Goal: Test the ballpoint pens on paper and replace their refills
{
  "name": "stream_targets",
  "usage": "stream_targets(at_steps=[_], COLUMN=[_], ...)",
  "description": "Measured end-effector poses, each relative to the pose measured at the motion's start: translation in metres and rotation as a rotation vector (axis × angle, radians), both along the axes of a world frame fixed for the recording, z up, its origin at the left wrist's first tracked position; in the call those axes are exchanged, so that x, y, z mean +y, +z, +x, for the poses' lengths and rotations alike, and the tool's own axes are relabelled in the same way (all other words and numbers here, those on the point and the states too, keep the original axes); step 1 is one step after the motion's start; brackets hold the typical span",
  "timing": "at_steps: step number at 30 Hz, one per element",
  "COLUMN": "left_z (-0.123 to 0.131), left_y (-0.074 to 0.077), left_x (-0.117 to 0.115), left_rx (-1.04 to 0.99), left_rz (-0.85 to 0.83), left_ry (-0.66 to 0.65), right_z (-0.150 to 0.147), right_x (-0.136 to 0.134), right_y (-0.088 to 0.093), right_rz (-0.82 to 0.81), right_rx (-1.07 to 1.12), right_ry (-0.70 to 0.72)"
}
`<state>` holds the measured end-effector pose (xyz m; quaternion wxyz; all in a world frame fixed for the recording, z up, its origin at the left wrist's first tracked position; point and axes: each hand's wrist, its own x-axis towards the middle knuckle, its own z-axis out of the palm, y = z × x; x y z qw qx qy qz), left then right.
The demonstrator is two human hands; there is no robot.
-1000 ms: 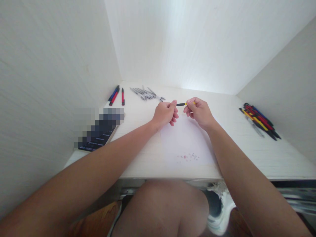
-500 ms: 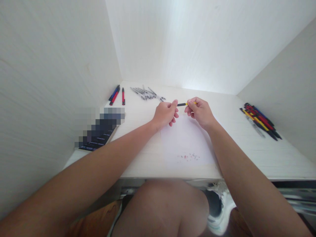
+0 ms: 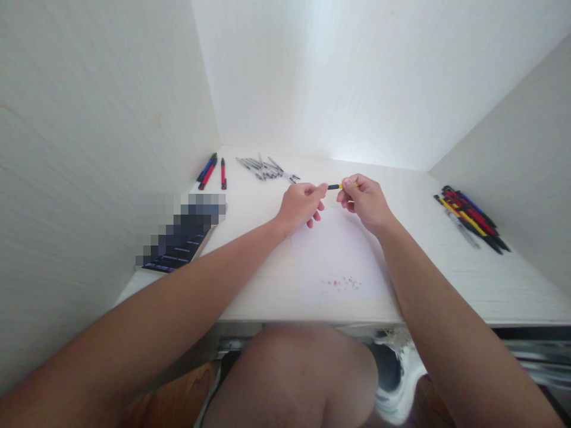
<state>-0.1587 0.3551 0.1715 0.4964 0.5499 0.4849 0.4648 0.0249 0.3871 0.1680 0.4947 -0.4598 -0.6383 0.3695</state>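
Observation:
Between my two hands, a yellow and black pen (image 3: 334, 186) is held level above the top edge of a white paper (image 3: 336, 252). The thumb and finger of my left hand (image 3: 303, 205) pinch its black end. My right hand (image 3: 363, 199) grips the yellow part, and its fingertips cover some of the barrel. Small red and dark marks show on the lower part of the paper.
Several clear refills or thin pens (image 3: 265, 168) lie at the back. Red and blue pens (image 3: 207, 172) and a lone red pen (image 3: 223, 173) are at the back left. A dark, partly pixelated device (image 3: 178, 244) lies left. Several coloured pens (image 3: 473, 220) are piled right.
My left thumb has slid a little to the right along the pen, and less of its black part shows. My right hand has shifted slightly right.

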Motion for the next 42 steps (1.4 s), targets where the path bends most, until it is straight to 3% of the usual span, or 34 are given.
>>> stream_targets(at_steps=[8,19,22,27,30,37,42], left_z=[0.001,-0.005,-0.001,0.004,0.004,0.0,-0.002], left_y=[0.001,-0.001,-0.002,-0.001,-0.002,-0.002,-0.002], left_x=[0.0,-0.005,-0.004,-0.001,-0.001,-0.004,-0.005], left_rx=[-0.067,0.277,0.203,-0.078,-0.123,0.003,0.214], left_rz=[-0.028,0.199,0.109,-0.137,-0.142,-0.01,0.075], left_ry=[-0.007,-0.006,0.007,-0.08,-0.076,-0.066,-0.039], right_z=[-0.001,0.006,0.006,0.003,0.003,0.009,0.007], right_x=[-0.002,0.002,0.002,0.0,0.0,0.004,0.002], right_y=[0.0,0.0,-0.001,0.0,-0.001,-0.003,-0.001], right_rz=[-0.015,0.004,0.014,0.02,0.035,0.037,-0.005], right_rx=[-0.014,-0.094,-0.104,-0.109,-0.12,-0.152,-0.143], right_ry=[0.037,0.031,0.018,0.02,0.031,0.024,0.01])
